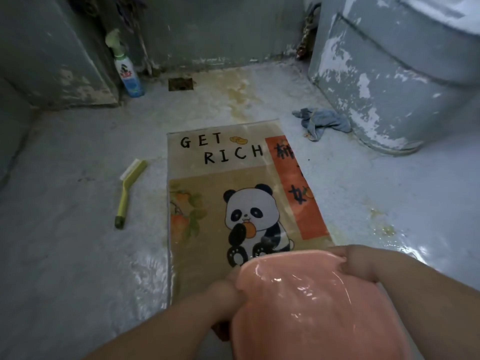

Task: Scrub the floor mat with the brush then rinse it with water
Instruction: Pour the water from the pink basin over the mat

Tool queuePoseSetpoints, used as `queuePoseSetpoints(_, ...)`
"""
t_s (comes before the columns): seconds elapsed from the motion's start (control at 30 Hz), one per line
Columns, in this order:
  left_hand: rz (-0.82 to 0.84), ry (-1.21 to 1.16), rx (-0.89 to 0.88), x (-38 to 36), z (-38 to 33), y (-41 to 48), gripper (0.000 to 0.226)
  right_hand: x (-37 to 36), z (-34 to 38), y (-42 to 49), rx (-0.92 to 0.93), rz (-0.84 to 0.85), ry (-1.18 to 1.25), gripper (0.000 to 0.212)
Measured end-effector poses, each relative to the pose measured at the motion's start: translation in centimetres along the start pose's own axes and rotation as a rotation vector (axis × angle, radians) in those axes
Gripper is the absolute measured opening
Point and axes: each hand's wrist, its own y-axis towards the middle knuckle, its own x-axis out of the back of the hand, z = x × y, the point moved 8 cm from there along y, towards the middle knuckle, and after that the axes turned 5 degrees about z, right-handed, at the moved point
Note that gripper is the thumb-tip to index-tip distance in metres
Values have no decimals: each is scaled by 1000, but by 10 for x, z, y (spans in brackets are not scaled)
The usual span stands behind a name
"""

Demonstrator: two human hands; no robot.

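Pink basin [311, 302], tilted, water inside: your left hand [226, 289] and right hand [361, 263] each clamp its rim. Floor mat [220, 203]: flat on the wet floor [78, 255], near end under the basin. Brush [130, 190]: off the mat's left edge. Risk: the slick rim may slip, or water may overshoot the mat.

From my end, only the arms are in view. The left forearm [161, 326] and right forearm [428, 279] are bare right up to the frame edge. The left hand [223, 289] and right hand [363, 263] are bare too. The feed is soft, so I can't resolve nails or finer marks.
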Motion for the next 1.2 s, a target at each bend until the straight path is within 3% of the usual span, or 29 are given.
queuePoseSetpoints(0.2,-53,145,-40,21,-33,34,47,9,-40,16,-13,-32,121,51)
queuePoseSetpoints(0.5,-89,259,-4,32,-48,76,33,12,-52,23,-96,163,185,43)
queuePoseSetpoints(0.63,-94,263,-20,41,-63,84,37,25,-60,32,-117,132,228,47)
queuePoseSetpoints(0.8,-158,163,-66,56,-72,79,40,37,-71,34,-181,49,374,28)
queuePoseSetpoints(0.93,-199,149,-81,72,-79,74,42,48,-65,29,-177,19,454,27)
queuePoseSetpoints(1.1,-184,151,-101,73,-78,71,30,43,-70,29,-197,82,528,37)
queuePoseSetpoints(1.2,-179,68,-97,70,-72,72,22,41,-73,28,-224,89,531,30)
